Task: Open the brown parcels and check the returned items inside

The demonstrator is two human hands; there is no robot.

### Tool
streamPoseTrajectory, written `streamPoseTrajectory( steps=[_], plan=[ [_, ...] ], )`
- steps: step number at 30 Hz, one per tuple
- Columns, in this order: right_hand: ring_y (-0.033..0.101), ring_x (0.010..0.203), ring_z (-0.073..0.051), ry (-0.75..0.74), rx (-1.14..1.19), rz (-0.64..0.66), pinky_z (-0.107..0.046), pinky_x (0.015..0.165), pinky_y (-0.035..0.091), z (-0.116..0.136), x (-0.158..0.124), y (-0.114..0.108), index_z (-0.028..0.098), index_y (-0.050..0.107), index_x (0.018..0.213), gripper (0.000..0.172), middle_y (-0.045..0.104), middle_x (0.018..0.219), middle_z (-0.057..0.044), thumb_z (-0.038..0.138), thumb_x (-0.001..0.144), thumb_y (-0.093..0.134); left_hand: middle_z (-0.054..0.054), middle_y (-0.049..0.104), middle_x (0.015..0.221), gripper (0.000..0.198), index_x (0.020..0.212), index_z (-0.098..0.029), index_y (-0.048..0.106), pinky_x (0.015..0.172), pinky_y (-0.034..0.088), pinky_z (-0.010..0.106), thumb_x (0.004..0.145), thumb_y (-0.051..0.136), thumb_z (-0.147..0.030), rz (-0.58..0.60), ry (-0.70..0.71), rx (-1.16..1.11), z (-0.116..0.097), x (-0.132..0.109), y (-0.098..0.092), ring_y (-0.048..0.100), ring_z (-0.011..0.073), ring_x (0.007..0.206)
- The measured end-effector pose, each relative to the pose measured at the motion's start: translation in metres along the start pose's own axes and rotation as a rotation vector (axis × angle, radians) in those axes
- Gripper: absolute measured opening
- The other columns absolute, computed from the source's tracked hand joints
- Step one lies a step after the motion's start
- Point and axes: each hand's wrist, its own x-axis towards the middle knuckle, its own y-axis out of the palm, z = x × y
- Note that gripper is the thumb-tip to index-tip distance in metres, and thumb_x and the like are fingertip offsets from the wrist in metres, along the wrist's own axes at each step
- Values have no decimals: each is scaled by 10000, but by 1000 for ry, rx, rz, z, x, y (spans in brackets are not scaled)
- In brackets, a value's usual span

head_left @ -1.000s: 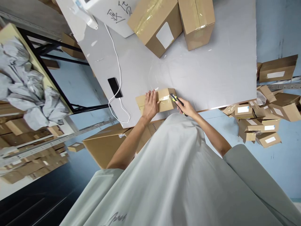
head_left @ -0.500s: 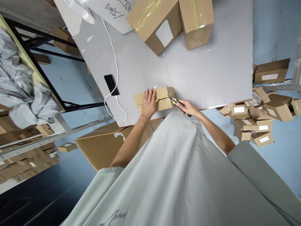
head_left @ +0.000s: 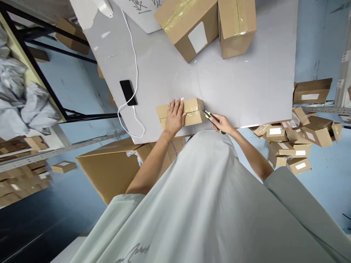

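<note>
Left hand [head_left: 174,117] flat on taped cardboard box [head_left: 192,111] (oblong); right hand [head_left: 223,124] grips knife [head_left: 210,117]

brown taped box [head_left: 192,111], yellow-black knife [head_left: 211,117], white table [head_left: 246,84], black phone [head_left: 128,92]

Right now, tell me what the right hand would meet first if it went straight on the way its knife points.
Probably the small taped cardboard box: the utility knife in the right hand points at its end, though the gap is hard to judge.
</note>
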Motion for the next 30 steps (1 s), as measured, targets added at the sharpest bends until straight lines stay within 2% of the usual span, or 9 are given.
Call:
streamPoseTrajectory(
  steps=[5, 8, 11, 16, 19, 23, 25, 30],
  plan=[
    [637, 485, -120, -1, -28, 16, -230, 459, 519, -4, 5, 2, 216, 759, 1302, 505, 694, 750, 54, 676, 1103, 700, 254, 437, 1884, 791, 1790, -148, 478, 1488, 199, 739, 1196, 330, -649, 19, 18, -3, -8, -5, -14, 298, 417, 1829],
    [633, 481, -114, -2, -18, 17, -223, 463, 531, -6, 4, 4, 224, 752, 1270, 517, 687, 743, 57, 709, 1097, 693, 240, 461, 1875, 805, 1782, -178, 489, 1492, 206, 718, 1185, 373, -704, 38, 42, 16, -14, -6, -23, 351, 412, 1809],
    [628, 482, -108, 3, -12, 10, -212, 464, 531, -7, 3, 6, 233, 748, 1253, 527, 691, 742, 57, 732, 1091, 698, 235, 451, 1881, 916, 1794, -203, 470, 1483, 239, 711, 1115, 507, -818, 75, 53, 14, -17, 0, -27, 366, 432, 1799],
    [634, 486, -115, -1, -4, 10, -222, 463, 530, -2, 3, 7, 227, 750, 1270, 527, 705, 758, 50, 722, 1100, 689, 272, 418, 1882, 1134, 1767, -202, 493, 1449, 261, 759, 946, 679, -963, 112, 59, 15, -24, 16, -22, 330, 510, 1793],
    [642, 492, -123, -21, -26, 13, -231, 465, 532, 1, 5, 8, 227, 754, 1309, 488, 709, 765, 49, 670, 1123, 670, 257, 443, 1863, 1039, 1664, -237, 595, 1424, 307, 757, 920, 737, -947, 135, 122, 40, -35, 18, -20, 361, 517, 1769],
    [651, 502, -126, -10, -69, 18, -231, 472, 537, 4, 7, 8, 226, 768, 1286, 435, 716, 767, 44, 619, 1140, 649, 262, 604, 1693, 821, 1525, -237, 680, 1327, 466, 697, 974, 770, -840, 145, 137, 59, -47, 7, -20, 571, 486, 1579],
    [654, 503, -126, -8, -72, 15, -229, 472, 535, 5, 8, 8, 226, 770, 1287, 429, 716, 766, 44, 612, 1140, 654, 262, 660, 1588, 753, 1473, -222, 705, 1273, 509, 684, 986, 788, -791, 126, 110, 83, -49, 0, -20, 628, 481, 1474],
    [646, 495, -121, -11, -62, 14, -221, 466, 526, 3, 7, 7, 231, 773, 1295, 444, 712, 758, 43, 634, 1135, 676, 264, 684, 1507, 690, 1536, -195, 676, 1224, 538, 668, 1039, 784, -661, 91, 39, 128, -52, -18, -18, 660, 480, 1389]
  ],
)
